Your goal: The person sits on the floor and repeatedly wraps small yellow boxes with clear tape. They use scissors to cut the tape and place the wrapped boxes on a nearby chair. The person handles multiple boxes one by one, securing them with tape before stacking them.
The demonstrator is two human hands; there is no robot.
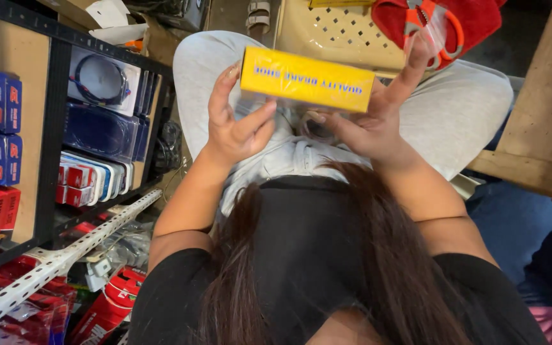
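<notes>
Both forearms rise from the lower middle of the frame toward the upper centre, bent at the elbow and bare below short black sleeves. The left hand (234, 124) sits left of centre, wrist cocked back, its fingers curled upward along the left end of a yellow box (306, 80) and its thumb pressed against the lower edge, so the hand is closed on that end in a loose clamp rather than spread. The right hand (375, 118) sits right of centre, palm facing the box's right end, the thumb reaching under the box and the index finger extended up toward the top of the frame; it grips the right end, partly open. The yellow box is in the upper centre of the frame, held between the two hands above the lap, long and rectangular, tilted slightly down to the right, of smooth printed cardboard with blue lettering on its face. Just above the right hand, at the top right, orange-handled scissors (434, 29) in a clear pack lie on a red cloth (480, 19), which rests on a cream perforated plastic basket (327, 32). Grey fabric trousers fill the area behind the box. At the left edge a black metal shelf (52, 128) holds blue, red and yellow cartons, with a white slotted angle bar (65, 259) leaning across the lower left.
</notes>
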